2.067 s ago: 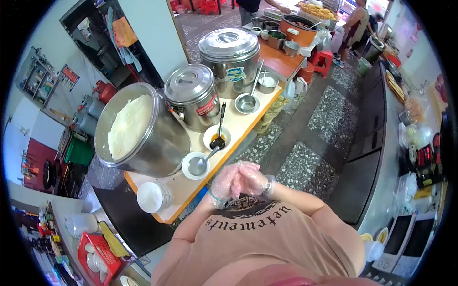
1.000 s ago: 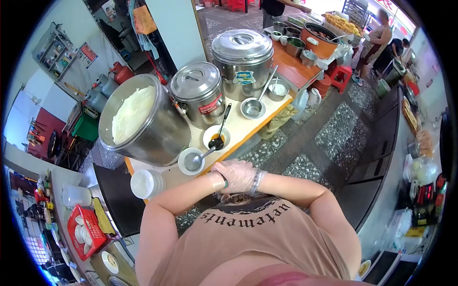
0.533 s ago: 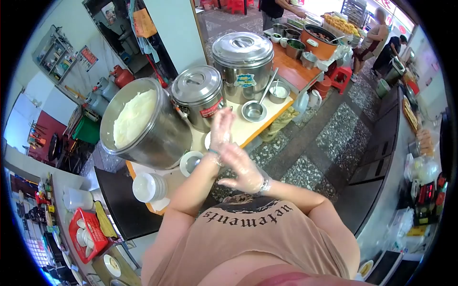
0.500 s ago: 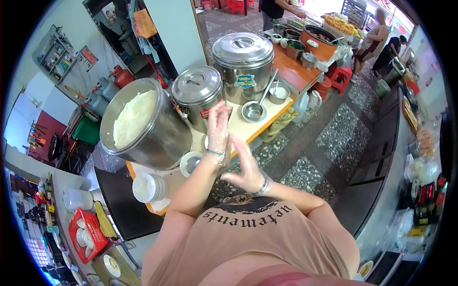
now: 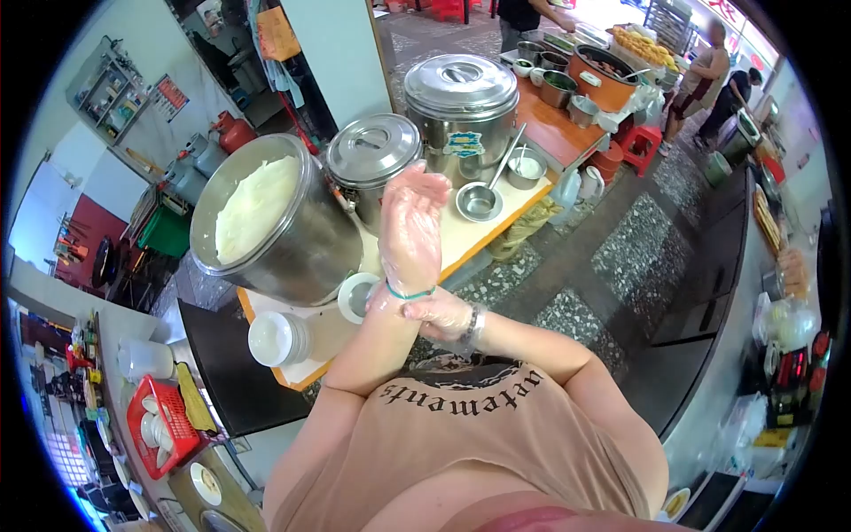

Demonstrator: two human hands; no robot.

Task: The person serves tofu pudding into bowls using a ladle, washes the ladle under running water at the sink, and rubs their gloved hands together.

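My left hand (image 5: 414, 222) is raised above the near side of the table, palm showing and fingers stretched out, in a clear plastic glove. A teal band (image 5: 410, 294) circles its wrist. Just below that band, my right hand (image 5: 441, 313), also in a clear glove, is closed around my left wrist. A dark band is on my right wrist. To the left stands a big metal pot (image 5: 306, 244) holding white rice (image 5: 257, 210). Beyond my left hand are two lidded metal pots (image 5: 377, 149) (image 5: 461, 111). A ladle (image 5: 480, 202) rests near the table's right edge.
Stacked white bowls (image 5: 277, 339) and a single bowl (image 5: 355, 296) stand near my left forearm. A small metal pot (image 5: 526, 168) sits by the ladle. Further off are an orange pot (image 5: 603, 78) and other people (image 5: 700, 75). A steel counter (image 5: 709, 355) runs along the right.
My right hand was apart from the left with its fingers spread; now it has closed on my left wrist. My left hand has turned its palm into view.
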